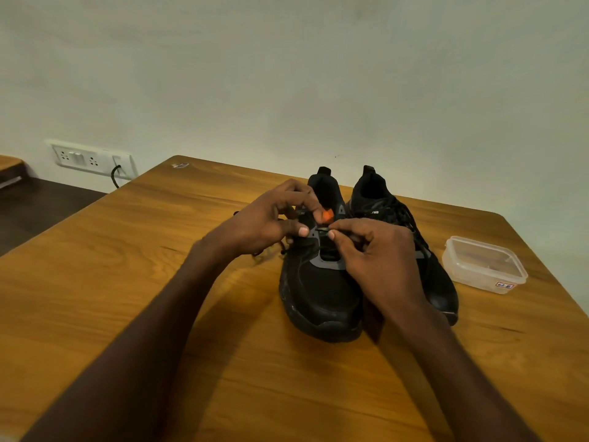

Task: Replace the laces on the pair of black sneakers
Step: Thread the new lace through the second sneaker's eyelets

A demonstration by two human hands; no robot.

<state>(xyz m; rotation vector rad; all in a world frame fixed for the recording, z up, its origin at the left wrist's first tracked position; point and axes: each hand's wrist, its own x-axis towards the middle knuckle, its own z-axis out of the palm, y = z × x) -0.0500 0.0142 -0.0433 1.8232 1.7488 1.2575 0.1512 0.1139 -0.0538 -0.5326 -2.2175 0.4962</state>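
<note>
Left hand (271,218): fingers curled at the eyelet strip of the left sneaker, thumb pressed on the grey eyelet panel, holding that side of the shoe.
Right hand (376,250): thumb and forefinger pinch the tip of a black lace (322,230) and hold it level at an eyelet, just beside the left thumb.
Left sneaker (318,282): black, toe toward the near edge of the tabletop, heel toward the far edge; its upper eyelets carry no lace, and an orange tag (327,215) shows inside the opening.
Loose lace: dark strands trail on the wood under the left hand, partly hidden.
Right sneaker (382,205): black, touching the first along its side, laced, partly covered by the right hand.
Tabletop (159,282): brown wood grain; the pair stands near the far edge, right of the middle.
Plastic container (484,264): clear, lidded, with a small label, near the right edge, a little apart from the right sneaker.
Wall socket (92,159): white plate on the wall beyond the far left corner, with a dark cable.
</note>
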